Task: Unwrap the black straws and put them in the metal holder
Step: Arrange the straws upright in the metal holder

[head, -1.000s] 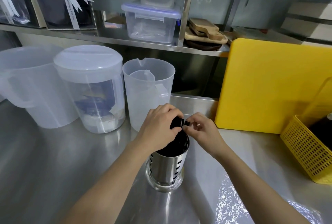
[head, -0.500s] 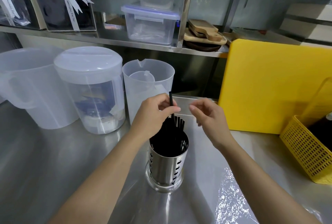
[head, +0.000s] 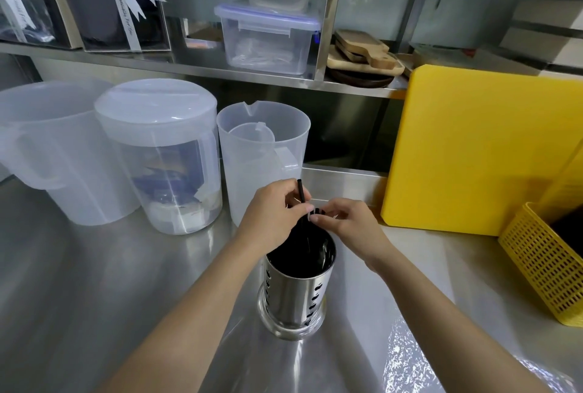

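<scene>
Black straws [head: 307, 242] stand bunched inside the perforated metal holder [head: 296, 291], which sits on the stainless counter [head: 94, 282] toward its near edge, in front of the open plastic measuring jug [head: 262, 159]. One straw [head: 300, 191] rises above the rest, pinched between the thumb and fingers of the left hand [head: 273, 219] directly over the holder's mouth. The right hand [head: 347, 222] meets it from the other side, its fingertips [head: 315, 217] closed on the tops of the straws just beside the left thumb; whether a film of wrapper is caught there is too small to tell. A crinkled sheet of clear plastic [head: 407, 358] lies on the counter at the near right, apart from the holder.

The step in hand looks like seating and evening out the straws in the holder, so the task seems near its end. The next move probably calls for lowering the raised straw straight down among the others while the right hand steadies the bunch, so none tips out over the rim.
</scene>
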`<state>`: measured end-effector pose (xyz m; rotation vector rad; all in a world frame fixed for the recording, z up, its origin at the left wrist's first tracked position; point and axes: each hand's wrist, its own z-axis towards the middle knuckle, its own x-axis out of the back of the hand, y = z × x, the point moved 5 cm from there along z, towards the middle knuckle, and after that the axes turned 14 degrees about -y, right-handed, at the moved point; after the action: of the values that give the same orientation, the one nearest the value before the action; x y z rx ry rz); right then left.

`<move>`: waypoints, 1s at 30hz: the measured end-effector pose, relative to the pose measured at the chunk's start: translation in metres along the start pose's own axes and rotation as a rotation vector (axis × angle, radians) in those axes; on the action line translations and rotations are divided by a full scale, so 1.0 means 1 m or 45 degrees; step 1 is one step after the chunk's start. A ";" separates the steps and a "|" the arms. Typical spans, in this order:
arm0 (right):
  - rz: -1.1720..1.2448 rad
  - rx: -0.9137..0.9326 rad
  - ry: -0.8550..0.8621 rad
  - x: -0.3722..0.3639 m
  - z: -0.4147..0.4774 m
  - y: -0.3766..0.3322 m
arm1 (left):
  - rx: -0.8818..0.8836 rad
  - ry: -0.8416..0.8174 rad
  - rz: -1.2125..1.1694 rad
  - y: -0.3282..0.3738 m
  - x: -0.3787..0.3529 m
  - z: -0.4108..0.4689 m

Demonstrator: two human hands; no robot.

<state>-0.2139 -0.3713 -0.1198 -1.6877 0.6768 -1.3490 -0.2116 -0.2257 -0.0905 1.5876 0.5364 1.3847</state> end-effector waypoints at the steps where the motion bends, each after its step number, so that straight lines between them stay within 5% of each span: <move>1: 0.017 0.003 0.017 0.000 0.001 0.000 | 0.011 -0.003 0.016 -0.001 0.000 0.000; 15: -0.055 0.041 0.045 0.001 0.014 -0.009 | 0.002 -0.073 0.042 -0.003 0.000 0.000; 21: 0.023 0.163 0.070 0.017 0.002 -0.034 | -0.028 -0.025 -0.003 0.000 0.001 0.000; 30: 0.217 0.479 -0.056 0.022 -0.012 -0.075 | -0.192 -0.251 -0.157 0.017 -0.002 -0.001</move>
<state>-0.2259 -0.3561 -0.0434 -1.3249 0.4930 -1.2267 -0.2169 -0.2348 -0.0774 1.5218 0.3951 1.1353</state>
